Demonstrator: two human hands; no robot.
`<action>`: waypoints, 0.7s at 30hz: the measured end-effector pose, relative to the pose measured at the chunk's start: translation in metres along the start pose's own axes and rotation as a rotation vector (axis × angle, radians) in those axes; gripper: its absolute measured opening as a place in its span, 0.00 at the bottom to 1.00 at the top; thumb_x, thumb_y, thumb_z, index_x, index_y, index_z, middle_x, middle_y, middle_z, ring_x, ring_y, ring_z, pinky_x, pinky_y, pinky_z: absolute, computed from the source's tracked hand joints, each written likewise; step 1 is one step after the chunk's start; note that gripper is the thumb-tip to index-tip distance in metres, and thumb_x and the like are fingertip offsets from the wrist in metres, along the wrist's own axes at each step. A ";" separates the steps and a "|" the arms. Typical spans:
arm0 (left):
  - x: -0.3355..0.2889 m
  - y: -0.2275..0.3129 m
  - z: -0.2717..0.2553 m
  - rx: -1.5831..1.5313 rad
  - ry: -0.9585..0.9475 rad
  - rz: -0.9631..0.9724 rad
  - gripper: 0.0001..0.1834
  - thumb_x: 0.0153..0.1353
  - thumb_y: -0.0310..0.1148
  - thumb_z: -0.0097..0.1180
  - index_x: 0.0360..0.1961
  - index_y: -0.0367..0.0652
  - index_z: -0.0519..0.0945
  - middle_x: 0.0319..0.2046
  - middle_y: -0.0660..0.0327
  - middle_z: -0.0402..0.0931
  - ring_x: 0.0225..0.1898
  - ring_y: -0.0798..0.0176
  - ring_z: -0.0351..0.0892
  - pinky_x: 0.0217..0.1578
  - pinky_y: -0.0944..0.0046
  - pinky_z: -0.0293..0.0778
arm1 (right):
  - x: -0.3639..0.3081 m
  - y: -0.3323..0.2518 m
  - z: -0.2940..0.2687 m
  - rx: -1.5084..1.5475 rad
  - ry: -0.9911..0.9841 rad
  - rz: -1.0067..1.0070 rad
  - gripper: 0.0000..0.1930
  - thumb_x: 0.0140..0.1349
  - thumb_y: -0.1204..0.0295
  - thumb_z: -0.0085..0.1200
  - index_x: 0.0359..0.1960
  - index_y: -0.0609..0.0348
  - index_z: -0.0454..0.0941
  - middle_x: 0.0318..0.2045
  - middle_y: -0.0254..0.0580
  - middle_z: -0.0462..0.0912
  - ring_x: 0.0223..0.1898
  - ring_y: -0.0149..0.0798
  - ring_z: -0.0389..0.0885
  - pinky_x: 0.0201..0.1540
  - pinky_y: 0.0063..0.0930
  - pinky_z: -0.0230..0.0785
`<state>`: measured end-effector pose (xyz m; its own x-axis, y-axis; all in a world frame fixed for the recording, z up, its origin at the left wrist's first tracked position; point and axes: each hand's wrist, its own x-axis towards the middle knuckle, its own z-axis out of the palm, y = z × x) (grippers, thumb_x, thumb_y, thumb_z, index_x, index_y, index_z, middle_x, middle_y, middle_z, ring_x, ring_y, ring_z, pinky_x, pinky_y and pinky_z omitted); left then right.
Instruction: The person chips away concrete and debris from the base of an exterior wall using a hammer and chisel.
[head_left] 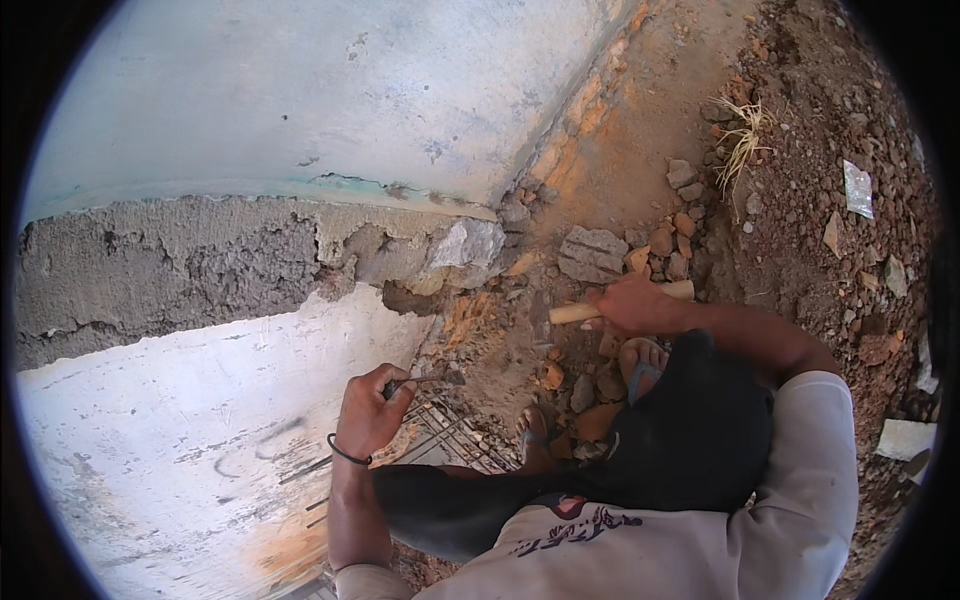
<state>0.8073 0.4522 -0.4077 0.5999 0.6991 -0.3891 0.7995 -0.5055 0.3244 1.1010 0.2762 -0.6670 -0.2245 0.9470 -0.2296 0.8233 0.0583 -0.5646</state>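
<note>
My left hand [372,408] is closed around a short, dark metal chisel [440,379], whose tip points right, away from the wall. On the right, my right hand [634,304] grips a hammer by its pale wooden handle [572,313]. The handle lies nearly level above the rubble, and the hammer's grey head is hard to make out against the ground. Both tools are apart from each other. Left of them runs a band of rough grey concrete [190,265] along the wall, with a broken pale chunk [468,246] at its end.
A painted wall [330,100] rises above the band, with a whitewashed face [200,420] below. Steel rods [455,435] lie near my left knee. A grey concrete lump [592,254] and broken bricks surround my sandalled feet [642,362]. Loose soil [810,270] banks up at right.
</note>
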 end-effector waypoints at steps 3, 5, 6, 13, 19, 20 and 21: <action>-0.019 -0.042 0.001 0.011 0.017 -0.147 0.07 0.60 0.30 0.62 0.34 0.35 0.83 0.20 0.56 0.77 0.22 0.67 0.73 0.27 0.64 0.70 | 0.023 -0.037 0.016 -0.141 -0.021 -0.455 0.23 0.69 0.48 0.50 0.38 0.60 0.75 0.22 0.46 0.82 0.31 0.51 0.85 0.38 0.44 0.78; -0.028 -0.064 0.006 0.010 0.048 -0.204 0.07 0.59 0.30 0.63 0.34 0.35 0.83 0.20 0.56 0.77 0.22 0.66 0.73 0.27 0.64 0.70 | 0.043 -0.045 0.018 -0.166 -0.007 -0.598 0.24 0.69 0.47 0.51 0.36 0.59 0.74 0.24 0.46 0.83 0.32 0.52 0.85 0.39 0.43 0.78; -0.031 -0.073 0.010 -0.014 0.082 -0.214 0.07 0.59 0.30 0.63 0.34 0.35 0.83 0.21 0.56 0.77 0.22 0.67 0.73 0.27 0.64 0.70 | 0.048 -0.047 0.017 -0.187 0.012 -0.730 0.24 0.68 0.45 0.51 0.35 0.58 0.72 0.25 0.46 0.83 0.33 0.53 0.85 0.39 0.43 0.78; -0.040 -0.099 0.011 -0.139 0.105 -0.197 0.06 0.59 0.28 0.62 0.33 0.35 0.82 0.22 0.60 0.77 0.24 0.71 0.73 0.29 0.67 0.70 | 0.069 0.071 -0.022 -0.348 0.148 0.185 0.27 0.69 0.45 0.49 0.44 0.63 0.78 0.27 0.47 0.84 0.35 0.49 0.87 0.41 0.43 0.78; -0.035 -0.114 0.009 -0.147 0.108 -0.207 0.05 0.60 0.27 0.61 0.32 0.35 0.82 0.21 0.62 0.76 0.24 0.72 0.71 0.29 0.68 0.69 | 0.027 -0.026 0.040 -0.255 -0.033 -0.325 0.27 0.67 0.42 0.51 0.39 0.58 0.77 0.26 0.45 0.83 0.31 0.50 0.86 0.34 0.45 0.79; -0.031 -0.113 0.008 -0.152 0.103 -0.220 0.05 0.60 0.27 0.61 0.32 0.35 0.82 0.21 0.63 0.75 0.24 0.73 0.70 0.29 0.68 0.69 | 0.033 -0.034 0.045 -0.259 -0.026 -0.321 0.27 0.67 0.42 0.51 0.39 0.58 0.77 0.26 0.45 0.83 0.31 0.50 0.86 0.34 0.45 0.79; -0.029 -0.116 0.009 -0.148 0.108 -0.214 0.05 0.60 0.27 0.61 0.32 0.35 0.82 0.21 0.63 0.75 0.24 0.73 0.70 0.29 0.68 0.69 | 0.041 -0.041 0.049 -0.317 -0.003 -0.549 0.27 0.65 0.42 0.52 0.37 0.57 0.76 0.25 0.45 0.83 0.31 0.50 0.87 0.34 0.45 0.79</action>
<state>0.6973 0.4855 -0.4421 0.4050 0.8358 -0.3707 0.8897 -0.2667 0.3705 1.0325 0.2973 -0.6922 -0.6587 0.7520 0.0246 0.7022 0.6261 -0.3389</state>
